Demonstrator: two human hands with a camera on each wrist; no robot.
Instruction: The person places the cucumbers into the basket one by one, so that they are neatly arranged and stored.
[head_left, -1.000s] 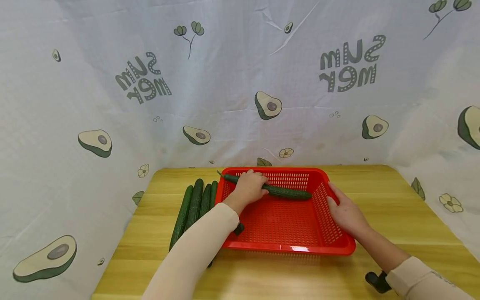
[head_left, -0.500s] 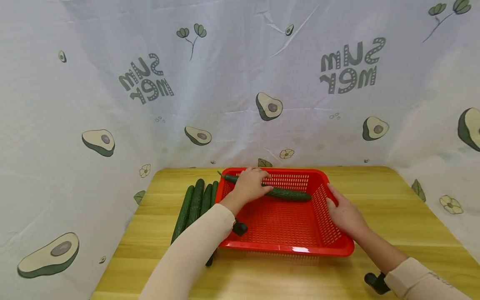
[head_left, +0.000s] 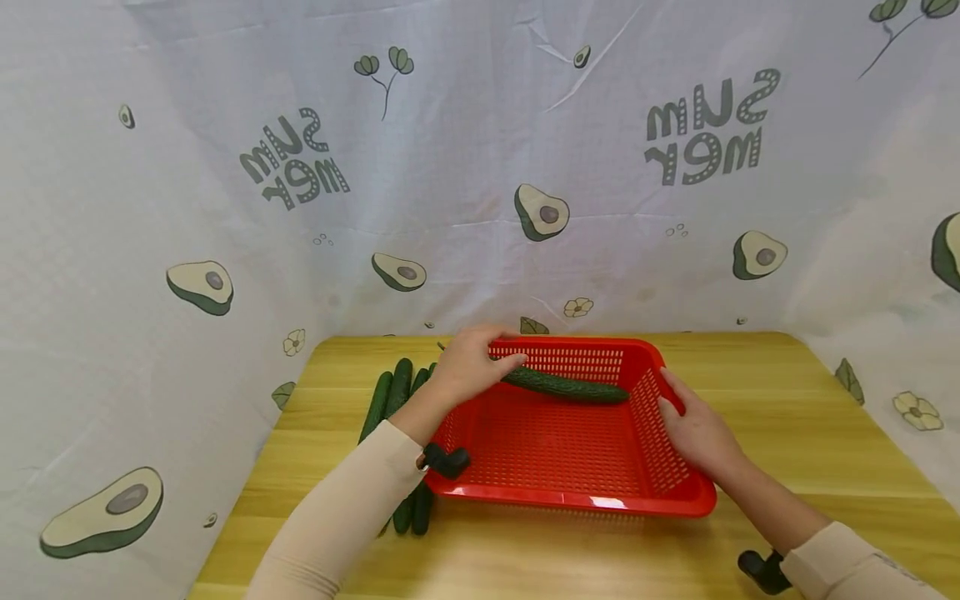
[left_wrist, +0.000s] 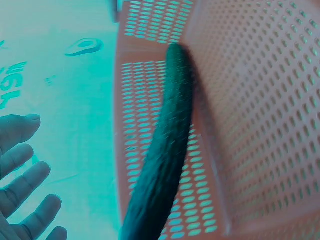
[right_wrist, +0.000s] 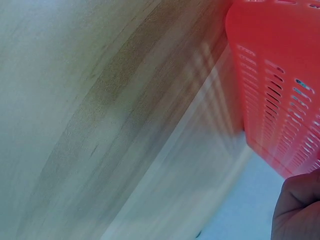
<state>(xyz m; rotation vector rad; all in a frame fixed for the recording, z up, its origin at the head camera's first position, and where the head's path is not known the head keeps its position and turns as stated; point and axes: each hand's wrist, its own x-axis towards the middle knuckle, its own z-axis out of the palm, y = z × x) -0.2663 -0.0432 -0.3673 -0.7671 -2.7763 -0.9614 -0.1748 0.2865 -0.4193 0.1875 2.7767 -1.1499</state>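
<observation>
A dark green cucumber (head_left: pixel 566 385) lies along the far side of the red plastic basket (head_left: pixel 570 500), its stem end leaning up at the far left corner. My left hand (head_left: pixel 471 367) is over that corner, fingers spread and holding nothing. In the left wrist view, the left hand's fingers (left_wrist: pixel 27 185) stand apart from the cucumber (left_wrist: pixel 165 145). My right hand (head_left: pixel 701 429) grips the basket's right rim, thumb on the inner side. The right wrist view catches only part of this hand (right_wrist: pixel 300 207) against the perforated basket wall (right_wrist: pixel 280 100).
Several more cucumbers (head_left: pixel 401 392) lie side by side on the wooden table (head_left: pixel 757 375), left of the basket and partly hidden by my left arm. A pale curtain (head_left: pixel 465 150) printed with avocados hangs behind the table and along its sides.
My left hand has let go of the cucumber and moved left, its fingers spreading. The cucumber stays in the basket. My right hand keeps its hold on the rim.
</observation>
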